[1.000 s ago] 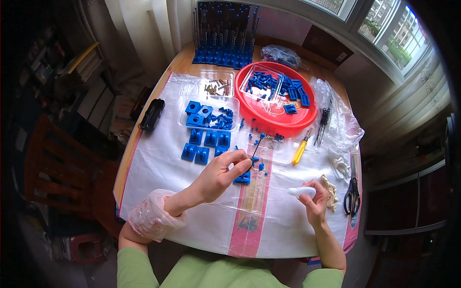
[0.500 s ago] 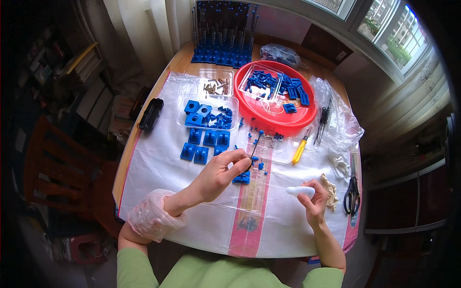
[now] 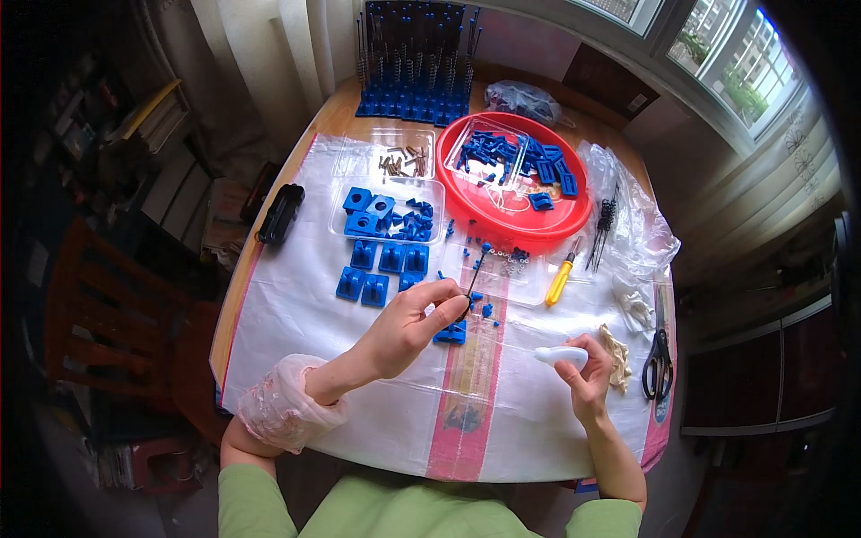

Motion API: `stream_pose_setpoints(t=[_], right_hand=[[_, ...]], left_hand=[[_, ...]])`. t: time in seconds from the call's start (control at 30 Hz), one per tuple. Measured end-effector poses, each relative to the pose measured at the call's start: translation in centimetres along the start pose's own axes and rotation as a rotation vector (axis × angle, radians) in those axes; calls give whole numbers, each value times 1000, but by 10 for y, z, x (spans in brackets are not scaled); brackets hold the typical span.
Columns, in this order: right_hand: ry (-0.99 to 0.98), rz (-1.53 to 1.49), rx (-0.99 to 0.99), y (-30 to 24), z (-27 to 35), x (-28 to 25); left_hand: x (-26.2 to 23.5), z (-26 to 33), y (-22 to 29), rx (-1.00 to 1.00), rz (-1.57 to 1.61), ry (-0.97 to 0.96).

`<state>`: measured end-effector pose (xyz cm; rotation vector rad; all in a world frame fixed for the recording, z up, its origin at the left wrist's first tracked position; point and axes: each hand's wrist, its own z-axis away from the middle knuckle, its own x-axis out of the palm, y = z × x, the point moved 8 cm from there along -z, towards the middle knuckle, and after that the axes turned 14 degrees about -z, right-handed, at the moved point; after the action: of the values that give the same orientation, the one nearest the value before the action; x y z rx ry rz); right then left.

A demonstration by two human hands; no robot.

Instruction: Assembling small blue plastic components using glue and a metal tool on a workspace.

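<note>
My left hand (image 3: 408, 327) is closed around a thin dark rod (image 3: 475, 271) with a small blue tip, which tilts up and away from my fingers. The rod's lower end is partly hidden by my fingertips. To the right, my right hand (image 3: 589, 384) grips a small white squeeze bottle (image 3: 569, 357), its nozzle pointing left. A gap of table lies between the bottle and the rod. Just beyond my left hand are blue plastic blocks (image 3: 391, 257) in rows, and another blue block (image 3: 451, 333) sits beside its fingertips. Small blue pieces (image 3: 487, 310) are scattered near the rod.
A red round tray (image 3: 574, 220) holds blue parts. Clear boxes contain brass-coloured pins (image 3: 404, 163) and blue pieces (image 3: 419, 220). A yellow-handled screwdriver (image 3: 560, 281), black scissors (image 3: 658, 368) and a black case (image 3: 282, 214) lie around. Blue stands with springs (image 3: 417, 103) stand at the back.
</note>
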<state>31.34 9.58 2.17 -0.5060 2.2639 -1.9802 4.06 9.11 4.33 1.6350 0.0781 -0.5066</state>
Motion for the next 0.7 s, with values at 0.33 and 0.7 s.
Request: stream_pose_setpoints(t=[0.33,0.7], right_hand=[[5,-13,13,-1,1,1],[24,-19,25,2,1,-1]], left_hand=[[-1,1,1,-9,-4,5],[-2,-1,2,45,26,82]])
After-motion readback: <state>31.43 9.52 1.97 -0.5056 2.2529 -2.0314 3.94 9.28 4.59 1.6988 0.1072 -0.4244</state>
